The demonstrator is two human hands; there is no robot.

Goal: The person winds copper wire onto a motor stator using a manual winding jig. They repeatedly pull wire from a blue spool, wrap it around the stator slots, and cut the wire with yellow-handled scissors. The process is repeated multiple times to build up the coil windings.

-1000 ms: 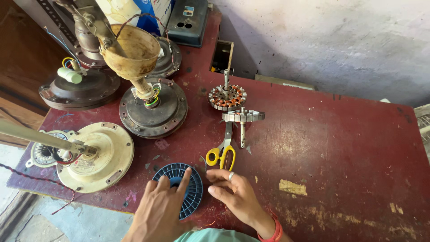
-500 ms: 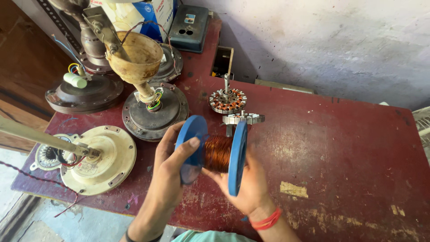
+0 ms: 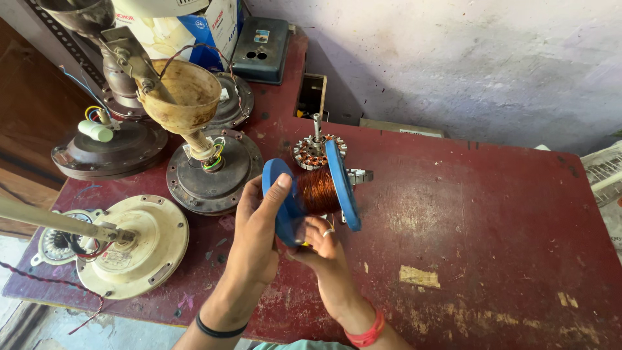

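Dark red worktable [image 3: 492, 214], paint worn and chipped. Far left: two brown fan motor housings [image 3: 107, 149], [image 3: 210, 172], the nearer with a tan cup-shaped canopy [image 3: 181, 94] on its rod. Near left: cream fan motor housing [image 3: 133, 246] with rod. Centre far: bare stator [image 3: 311, 150] with upright shaft. Far edge: dark grey box [image 3: 262, 48], blue-and-white carton [image 3: 184, 29]. Behind: rough whitewashed wall [image 3: 453, 58].

— Where's the left hand [image 3: 258, 223]?
— Raised, fingers curled, thumb pointing to one o'clock (black band on its wrist).
— The right hand [image 3: 322, 249]?
— At four o'clock of it, palm up, fingers cupped.
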